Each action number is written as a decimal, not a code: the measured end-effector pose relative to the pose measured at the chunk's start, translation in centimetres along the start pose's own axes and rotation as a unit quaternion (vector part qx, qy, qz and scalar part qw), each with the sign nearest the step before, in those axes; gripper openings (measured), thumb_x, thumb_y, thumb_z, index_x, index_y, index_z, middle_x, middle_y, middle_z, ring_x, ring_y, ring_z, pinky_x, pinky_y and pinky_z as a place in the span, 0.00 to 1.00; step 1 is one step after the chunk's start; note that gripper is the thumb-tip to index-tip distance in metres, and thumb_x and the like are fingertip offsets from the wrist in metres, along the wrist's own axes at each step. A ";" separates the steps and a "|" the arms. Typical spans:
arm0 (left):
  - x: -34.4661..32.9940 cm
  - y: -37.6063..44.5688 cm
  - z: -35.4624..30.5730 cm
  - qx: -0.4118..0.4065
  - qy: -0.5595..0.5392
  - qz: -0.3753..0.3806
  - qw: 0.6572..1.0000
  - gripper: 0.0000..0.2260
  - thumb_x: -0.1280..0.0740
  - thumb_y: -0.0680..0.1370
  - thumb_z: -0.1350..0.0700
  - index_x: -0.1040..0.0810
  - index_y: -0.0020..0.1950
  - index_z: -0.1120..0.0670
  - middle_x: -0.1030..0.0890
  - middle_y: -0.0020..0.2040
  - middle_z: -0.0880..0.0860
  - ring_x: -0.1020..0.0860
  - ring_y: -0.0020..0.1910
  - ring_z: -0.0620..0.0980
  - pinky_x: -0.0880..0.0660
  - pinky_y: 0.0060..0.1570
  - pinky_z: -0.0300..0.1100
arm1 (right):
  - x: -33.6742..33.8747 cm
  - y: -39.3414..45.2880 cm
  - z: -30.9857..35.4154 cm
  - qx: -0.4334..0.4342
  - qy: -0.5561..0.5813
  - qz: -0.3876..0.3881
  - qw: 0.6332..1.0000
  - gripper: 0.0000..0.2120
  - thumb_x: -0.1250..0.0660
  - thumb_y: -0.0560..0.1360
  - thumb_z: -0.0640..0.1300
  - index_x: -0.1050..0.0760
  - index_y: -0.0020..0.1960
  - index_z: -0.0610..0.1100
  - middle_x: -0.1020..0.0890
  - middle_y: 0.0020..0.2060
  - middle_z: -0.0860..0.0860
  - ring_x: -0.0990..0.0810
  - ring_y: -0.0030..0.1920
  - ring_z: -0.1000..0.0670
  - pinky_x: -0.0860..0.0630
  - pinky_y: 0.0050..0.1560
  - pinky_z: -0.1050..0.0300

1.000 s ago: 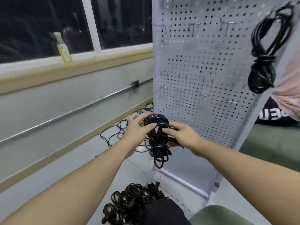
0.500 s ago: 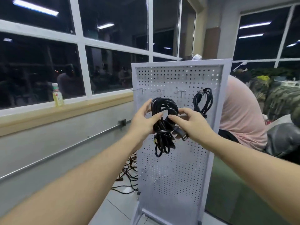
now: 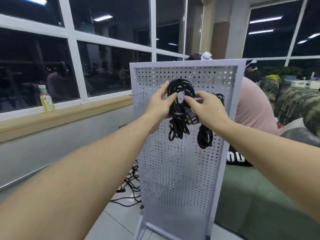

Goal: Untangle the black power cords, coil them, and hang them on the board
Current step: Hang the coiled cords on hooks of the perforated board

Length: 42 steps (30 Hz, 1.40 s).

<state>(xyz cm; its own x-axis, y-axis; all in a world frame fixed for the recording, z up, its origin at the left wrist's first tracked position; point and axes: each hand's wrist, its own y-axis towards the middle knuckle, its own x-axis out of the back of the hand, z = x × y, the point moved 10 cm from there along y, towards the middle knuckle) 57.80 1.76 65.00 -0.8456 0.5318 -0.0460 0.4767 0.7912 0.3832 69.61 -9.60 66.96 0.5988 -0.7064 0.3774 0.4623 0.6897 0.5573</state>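
I have the coiled bundle of black rubber power cord (image 3: pixel 180 108) raised against the upper part of the white perforated metal board (image 3: pixel 187 170), its top loop held open. My left hand (image 3: pixel 160 105) grips the coil's left side; my right hand (image 3: pixel 205 108) pinches its right side near the plug. This looks like the hanging step: next, that loop needs slipping over a free hook. Another coiled black cord (image 3: pixel 206 135) hangs just right; loose tangled black cords (image 3: pixel 131 184) lie on the floor.

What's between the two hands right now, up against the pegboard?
In the head view, the coiled black power cord fills the gap: left hand and right hand both grip it in front of the white pegboard.
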 end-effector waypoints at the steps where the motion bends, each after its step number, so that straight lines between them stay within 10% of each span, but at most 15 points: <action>1: 0.0 0.4 0.5 0.006 0.000 0.001 1.000 0.25 0.34 0.84 0.57 0.35 0.80 0.43 0.27 0.72 0.42 0.14 0.43 0.43 0.17 0.41 0.44 | -0.3 0.2 -0.3 -0.010 0.000 0.006 1.000 0.13 0.33 0.82 0.51 0.21 0.61 0.43 0.15 0.38 0.53 0.15 0.31 0.57 0.23 0.27 0.64; 9: -0.5 1.1 3.7 0.037 0.037 -0.006 0.999 0.17 0.38 0.86 0.57 0.27 0.73 0.41 0.17 0.56 0.44 0.16 0.42 0.47 0.16 0.46 0.47 | -1.8 -0.6 -3.2 -0.066 -0.009 0.063 0.996 0.12 0.36 0.83 0.48 0.22 0.63 0.45 0.14 0.43 0.49 0.13 0.35 0.49 0.15 0.37 0.49; 16: 1.0 -1.5 5.7 0.028 0.125 0.005 0.992 0.27 0.32 0.82 0.55 0.35 0.80 0.45 0.33 0.78 0.43 0.29 0.73 0.48 0.29 0.71 0.53 | -1.2 -5.9 -5.3 -0.121 0.029 0.052 0.991 0.22 0.38 0.83 0.50 0.33 0.75 0.47 0.21 0.55 0.49 0.13 0.38 0.47 0.14 0.41 0.46; 27: 11.0 -14.7 18.7 0.158 0.170 -0.004 0.973 0.11 0.36 0.84 0.59 0.23 0.65 0.47 0.22 0.63 0.52 0.17 0.44 0.52 0.17 0.49 0.52 | -14.9 -19.5 -13.7 -0.230 0.006 0.259 0.938 0.07 0.39 0.83 0.41 0.27 0.58 0.39 0.16 0.48 0.40 0.16 0.36 0.44 0.14 0.39 0.48; 42: 26.7 -28.4 52.0 0.490 0.271 -0.011 0.828 0.19 0.32 0.81 0.52 0.28 0.72 0.51 0.25 0.64 0.53 0.23 0.54 0.53 0.24 0.57 0.47 | -41.3 -32.1 -34.8 -0.355 -0.084 0.491 0.791 0.05 0.36 0.80 0.41 0.28 0.56 0.44 0.18 0.52 0.40 0.19 0.38 0.49 0.16 0.46 0.48</action>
<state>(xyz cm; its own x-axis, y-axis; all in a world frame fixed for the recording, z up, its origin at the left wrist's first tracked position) 34.14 9.22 4.92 -0.7141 0.5104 0.4791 0.2011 0.8051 -0.5581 52.79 2.97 7.74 0.8292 0.2547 0.4975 0.1156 0.7926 -0.5986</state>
